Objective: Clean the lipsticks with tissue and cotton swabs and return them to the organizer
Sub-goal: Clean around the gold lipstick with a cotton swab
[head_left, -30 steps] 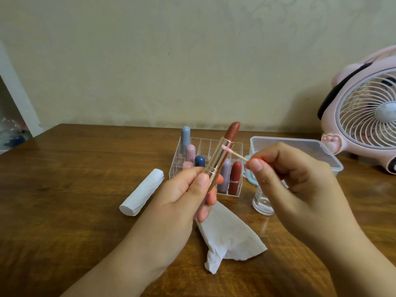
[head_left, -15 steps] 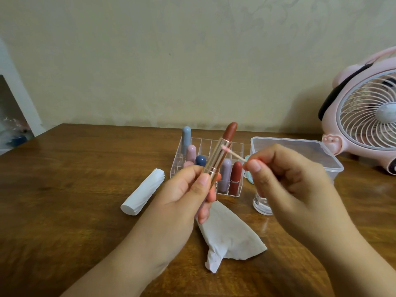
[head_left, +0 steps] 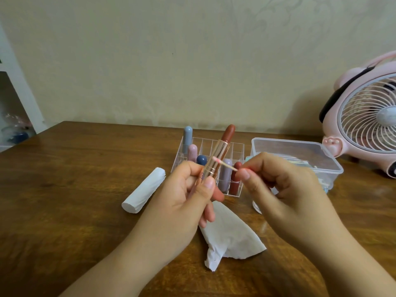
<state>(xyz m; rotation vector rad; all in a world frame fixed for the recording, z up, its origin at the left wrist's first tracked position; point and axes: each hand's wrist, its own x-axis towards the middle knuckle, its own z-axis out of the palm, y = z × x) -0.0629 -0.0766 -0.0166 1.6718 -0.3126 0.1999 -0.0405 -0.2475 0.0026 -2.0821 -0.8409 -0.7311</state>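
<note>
My left hand (head_left: 186, 196) grips an uncapped lipstick (head_left: 220, 153), gold tube tilted up to the right, brown-red bullet extended. My right hand (head_left: 285, 189) pinches a cotton swab (head_left: 222, 163) whose pink-stained tip touches the gold tube. Behind them stands a clear acrylic organizer (head_left: 205, 144) with several capped lipsticks in grey-blue, pink, navy, mauve and red. A crumpled white tissue (head_left: 227, 234) lies on the table under my hands.
A rolled white tissue (head_left: 144, 192) lies to the left. A clear plastic box (head_left: 300, 153) holding swabs stands right of the organizer, a small glass partly hidden by my right hand. A pink desk fan (head_left: 364, 118) stands at the far right on the wooden table (head_left: 64, 189).
The swab tip has slid down the gold tube, and my right hand has shifted slightly lower and left. The lipstick stays in my left hand.
</note>
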